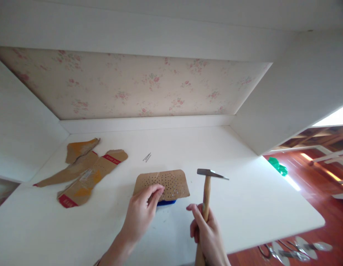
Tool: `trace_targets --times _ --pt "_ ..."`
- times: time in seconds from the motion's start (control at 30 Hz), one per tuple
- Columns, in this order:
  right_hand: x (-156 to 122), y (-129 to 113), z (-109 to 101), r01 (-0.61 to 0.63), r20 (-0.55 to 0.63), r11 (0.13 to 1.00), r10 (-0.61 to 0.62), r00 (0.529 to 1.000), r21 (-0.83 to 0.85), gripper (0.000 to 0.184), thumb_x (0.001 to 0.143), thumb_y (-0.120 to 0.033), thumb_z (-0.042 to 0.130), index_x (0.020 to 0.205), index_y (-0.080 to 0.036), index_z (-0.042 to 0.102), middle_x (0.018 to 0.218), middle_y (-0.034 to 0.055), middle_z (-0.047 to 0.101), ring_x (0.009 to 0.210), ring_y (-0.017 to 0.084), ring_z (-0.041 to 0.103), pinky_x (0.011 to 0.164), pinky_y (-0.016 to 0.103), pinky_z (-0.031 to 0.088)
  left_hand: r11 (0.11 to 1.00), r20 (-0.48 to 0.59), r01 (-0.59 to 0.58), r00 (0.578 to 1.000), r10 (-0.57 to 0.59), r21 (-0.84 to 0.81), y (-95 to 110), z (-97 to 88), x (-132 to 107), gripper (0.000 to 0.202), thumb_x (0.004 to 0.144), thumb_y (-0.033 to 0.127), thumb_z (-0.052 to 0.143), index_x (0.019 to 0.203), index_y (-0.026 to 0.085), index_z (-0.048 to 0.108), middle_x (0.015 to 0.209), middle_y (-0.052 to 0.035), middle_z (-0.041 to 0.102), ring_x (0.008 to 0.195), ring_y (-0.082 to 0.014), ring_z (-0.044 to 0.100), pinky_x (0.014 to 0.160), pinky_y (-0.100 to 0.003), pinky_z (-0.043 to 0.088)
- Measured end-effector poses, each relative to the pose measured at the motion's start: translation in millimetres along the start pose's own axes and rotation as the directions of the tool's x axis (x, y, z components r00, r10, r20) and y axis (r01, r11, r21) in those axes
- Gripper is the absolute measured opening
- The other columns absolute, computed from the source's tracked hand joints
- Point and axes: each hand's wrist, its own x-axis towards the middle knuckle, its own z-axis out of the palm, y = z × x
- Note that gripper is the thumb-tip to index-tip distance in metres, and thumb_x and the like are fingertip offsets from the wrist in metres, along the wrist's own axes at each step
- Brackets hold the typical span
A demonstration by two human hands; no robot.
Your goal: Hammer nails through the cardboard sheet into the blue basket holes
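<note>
A piece of brown cardboard (178,181) dotted with many small holes lies over a blue object (167,203), of which only the front edge shows. At the cardboard's front middle, my left hand (143,203) has its thumb and forefinger pinched together. Whatever is between those fingertips is too small to make out. To the right, my right hand (206,229) grips the wooden handle of a hammer (206,192), its metal head raised and apart from the cardboard. A few loose nails (147,157) lie on the white tabletop behind the cardboard.
Torn cardboard scraps (82,173) with red tape lie at the left of the white table (243,207). White panels (293,85) rise at the back and sides. Beyond the right edge, a green bag (277,166) and metallic objects (295,251) are on the reddish floor.
</note>
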Motion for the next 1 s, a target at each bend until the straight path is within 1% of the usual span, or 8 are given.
trace_targets --times 0.07,0.1,0.2,0.27,0.43,0.67,0.77,1.0 --pt "11 -6 2 0.036 -0.016 0.999 -0.036 0.999 0.005 0.047 0.076 -0.061 0.066 0.089 -0.017 0.059 0.043 -0.0071 0.053 0.032 0.008 0.043 0.031 0.017 0.032 1.0 0.0 -0.001 1.0 0.001 -0.005 1 -1.2 0 0.011 0.093 0.027 0.058 0.099 0.025 0.066 0.093 0.0016 0.076 0.083 -0.0144 0.073 0.076 -0.021 0.057" --pt "16 -9 3 0.052 -0.016 0.998 -0.052 0.999 0.019 0.046 0.076 -0.059 0.068 0.09 -0.017 0.059 0.047 -0.0064 0.055 0.035 0.009 0.047 0.031 0.018 0.035 1.0 0.001 -0.003 1.0 0.003 -0.008 1 -1.6 -1 0.011 0.093 0.027 0.058 0.099 0.025 0.066 0.093 0.0017 0.076 0.083 -0.0142 0.073 0.076 -0.021 0.057" --pt "28 -14 7 0.099 0.006 0.993 -0.1 0.995 0.068 0.041 0.075 -0.054 0.072 0.086 -0.017 0.057 0.061 -0.0042 0.06 0.045 0.012 0.058 0.035 0.021 0.044 1.0 0.005 -0.007 1.0 0.007 -0.015 1 -2.1 -1 0.011 0.093 0.026 0.057 0.1 0.025 0.066 0.094 0.0015 0.076 0.083 -0.0142 0.073 0.076 -0.021 0.057" --pt "31 -16 9 0.118 0.029 0.989 -0.121 0.992 0.083 0.039 0.075 -0.051 0.074 0.085 -0.017 0.056 0.067 -0.0032 0.062 0.05 0.013 0.061 0.038 0.022 0.047 1.0 0.01 -0.003 1.0 0.004 -0.018 1 -2.3 -1 0.011 0.094 0.026 0.057 0.1 0.025 0.066 0.094 0.0011 0.076 0.084 -0.0147 0.073 0.076 -0.021 0.058" --pt "31 -21 14 0.127 0.077 0.985 -0.137 0.988 0.117 0.035 0.076 -0.047 0.075 0.08 -0.018 0.055 0.066 -0.0029 0.062 0.054 0.013 0.061 0.046 0.023 0.05 1.0 0.007 -0.003 1.0 0.003 -0.023 4 -3.4 0 0.012 0.094 0.027 0.056 0.1 0.025 0.066 0.094 0.0002 0.076 0.084 -0.0151 0.073 0.076 -0.022 0.058" --pt "28 -27 15 0.114 0.056 0.979 -0.125 0.991 0.169 0.035 0.073 -0.045 0.078 0.078 -0.018 0.055 0.074 -0.0012 0.066 0.064 0.015 0.068 0.058 0.026 0.056 1.0 -0.01 -0.019 1.0 0.018 -0.019 4 -5.3 -2 0.012 0.093 0.027 0.057 0.1 0.024 0.067 0.093 -0.0006 0.076 0.084 -0.0159 0.073 0.076 -0.023 0.059" --pt "27 -30 14 0.108 0.049 0.973 -0.12 0.992 0.204 0.036 0.072 -0.044 0.08 0.077 -0.019 0.054 0.075 -0.0015 0.066 0.064 0.015 0.068 0.061 0.027 0.057 1.0 -0.012 -0.015 1.0 0.015 -0.021 5 -6.6 -3 0.012 0.093 0.027 0.057 0.1 0.024 0.067 0.093 -0.0009 0.076 0.084 -0.0162 0.073 0.076 -0.023 0.059" --pt "22 -44 1 0.072 0.015 0.96 -0.079 0.997 0.27 0.035 0.07 -0.037 0.083 0.077 -0.02 0.053 0.073 -0.0043 0.066 0.062 0.012 0.069 0.061 0.02 0.058 0.998 -0.008 -0.038 0.999 0.038 -0.048 19 -4.7 3 0.013 0.093 0.026 0.058 0.101 0.026 0.067 0.094 0.0001 0.076 0.084 -0.0155 0.073 0.079 -0.023 0.059"
